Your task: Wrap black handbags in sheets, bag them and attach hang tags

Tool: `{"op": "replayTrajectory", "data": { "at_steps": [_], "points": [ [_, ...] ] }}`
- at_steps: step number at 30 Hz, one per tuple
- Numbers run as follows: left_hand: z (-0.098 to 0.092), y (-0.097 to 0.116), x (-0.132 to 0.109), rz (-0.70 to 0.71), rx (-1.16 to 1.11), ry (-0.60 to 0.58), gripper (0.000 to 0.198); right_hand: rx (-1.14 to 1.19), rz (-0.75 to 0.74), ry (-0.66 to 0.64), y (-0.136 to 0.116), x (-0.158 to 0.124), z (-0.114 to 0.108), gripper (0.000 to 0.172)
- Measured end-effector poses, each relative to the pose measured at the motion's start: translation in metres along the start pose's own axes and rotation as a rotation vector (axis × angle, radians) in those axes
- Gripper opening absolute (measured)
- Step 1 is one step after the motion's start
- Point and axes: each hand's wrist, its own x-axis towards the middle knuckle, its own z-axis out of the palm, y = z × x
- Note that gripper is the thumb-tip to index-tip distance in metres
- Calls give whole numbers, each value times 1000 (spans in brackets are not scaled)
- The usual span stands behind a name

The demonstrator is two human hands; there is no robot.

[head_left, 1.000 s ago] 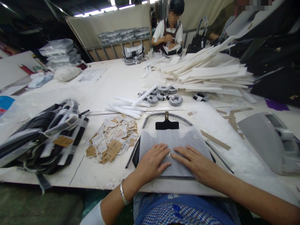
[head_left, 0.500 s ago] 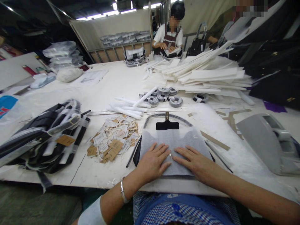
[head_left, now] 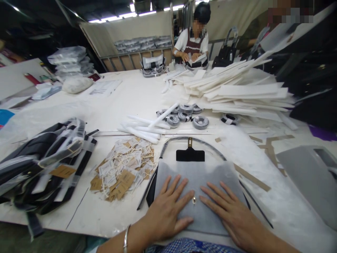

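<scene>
A handbag lies flat in front of me, its front covered by a thin greyish sheet (head_left: pixel 195 172). My left hand (head_left: pixel 167 207) rests palm down on the left part of this sheet, fingers spread. On the right part, my right hand (head_left: pixel 229 211) lies flat too, its fingers apart. Between the two hands, a small gold clasp (head_left: pixel 194 200) pokes through the sheet. Beyond the sheet's far edge are a black flap tab (head_left: pixel 190 155) with a metal fitting and a wrapped, arched handle (head_left: pixel 168 143). The palms hide parts of the sheet.
Paper hang tags (head_left: pixel 123 175) are heaped left of the bag, with wrapped black bags (head_left: pixel 52 151) farther left. White rolls (head_left: pixel 142 128), coiled straps (head_left: pixel 200 122) and stacked white sheets (head_left: pixel 244 88) lie beyond. A co-worker (head_left: pixel 193 42) works across the table.
The view has shifted, so the bag and hands look nearer and lower. My fingers are spread wider on the sheet. The co-worker's hands have moved slightly.
</scene>
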Motion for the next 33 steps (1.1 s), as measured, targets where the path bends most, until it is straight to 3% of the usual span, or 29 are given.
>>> {"op": "replayTrajectory", "data": {
  "at_steps": [4, 7, 10, 16, 21, 24, 28, 31, 33],
  "points": [
    [9, -14, 3, 56, -4, 50, 70, 38, 11, 129, 10, -7, 21, 73],
    [8, -28, 8, 69, -38, 96, 54, 84, 0, 230, 21, -6, 27, 68],
    [0, -40, 17, 36, -57, 129, 41, 103, -23, 250, 35, 1, 16, 58],
    [-13, -48, 45, -100, 31, 132, 37, 106, -65, 179, 63, 28, -21, 38],
    [-21, -51, 55, -161, 57, 113, 45, -11, 52, 173, 71, 49, -20, 37],
    [-32, -53, 56, -162, -57, 135, 44, 7, 65, 182, 71, 54, -22, 36],
    [-48, -54, 55, -138, -282, 210, 32, 152, 111, 205, 70, 56, -40, 29],
    [-47, -55, 57, -138, -322, 214, 22, 262, 176, 224, 70, 60, -46, 25],
    [-39, -56, 60, -166, -269, 172, 22, 258, 206, 177, 71, 64, -38, 26]
  ]
}}
